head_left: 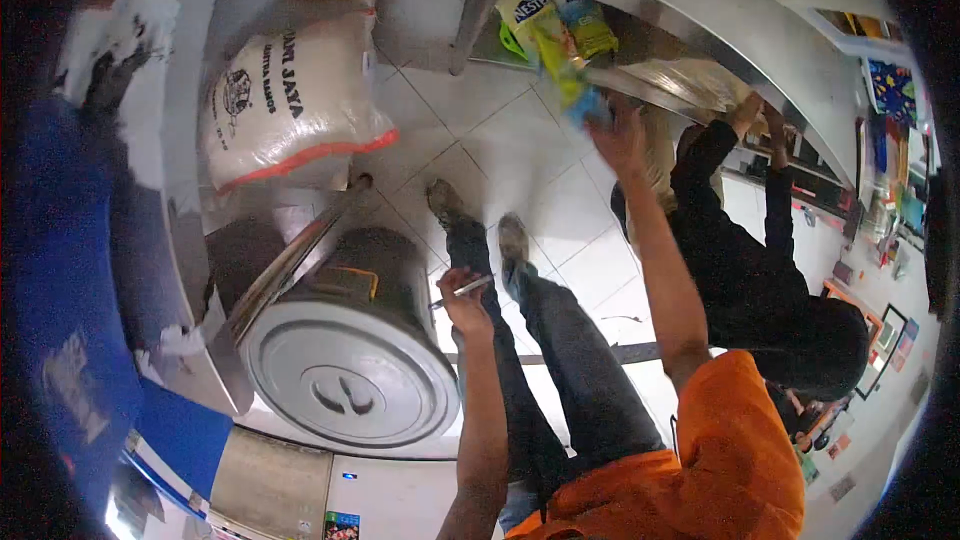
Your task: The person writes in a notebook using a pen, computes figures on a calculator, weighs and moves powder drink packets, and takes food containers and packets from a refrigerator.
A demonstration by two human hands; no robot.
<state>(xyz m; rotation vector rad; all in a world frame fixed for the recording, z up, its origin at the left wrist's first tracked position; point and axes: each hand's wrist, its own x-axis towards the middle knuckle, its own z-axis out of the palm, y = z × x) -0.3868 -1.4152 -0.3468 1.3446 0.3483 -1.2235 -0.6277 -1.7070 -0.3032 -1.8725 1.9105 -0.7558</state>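
Observation:
My left hand [468, 302] is closed round a thin white pen-like stick [474, 285], above my legs and beside a large lidded pot [350, 375]. My right hand [618, 140] reaches forward to the lower shelf and grips the blurred blue end of a packet [583, 105]. Just beyond it, a yellow-green Nestle packet [540, 25] and another green packet [588, 25] lie on the shelf under the metal counter. The fingertips of my right hand are partly smeared by motion.
A large white sack [295, 100] with red edging stands at the left. A person in black [750, 270] reaches under the counter [700, 0] on my right. Clear plastic bags [690, 85] lie on the shelf. Tiled floor [480, 125] shows between.

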